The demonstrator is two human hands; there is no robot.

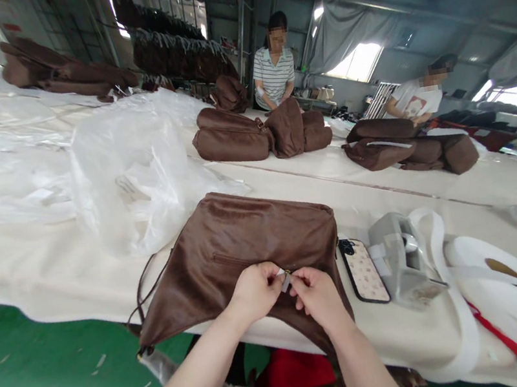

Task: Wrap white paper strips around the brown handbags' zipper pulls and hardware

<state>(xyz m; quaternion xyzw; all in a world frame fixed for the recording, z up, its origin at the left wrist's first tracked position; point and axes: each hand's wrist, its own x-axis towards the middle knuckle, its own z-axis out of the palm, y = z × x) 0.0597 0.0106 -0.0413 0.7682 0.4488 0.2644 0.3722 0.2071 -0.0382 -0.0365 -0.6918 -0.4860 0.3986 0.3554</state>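
Note:
A brown leather-like bag [264,228] lies flat at the near edge of the table, its lower part hanging over the edge. Above its lower right part, my left hand [257,290] pinches a small whitish piece at a zipper pull [287,273]. Close beside it, the fingers of my right hand [314,294] are pressed together on the same small pale piece; its exact form is hard to make out. A thin strap [143,290] loops off the bag's left side.
Right of the bag lie a patterned phone [365,271], a clear tape dispenser [399,256] and white ribbon rolls [500,266]. Plastic bags [123,175] cover the left. Brown bags [234,133] lie farther back. Two people [274,67] stand across the table.

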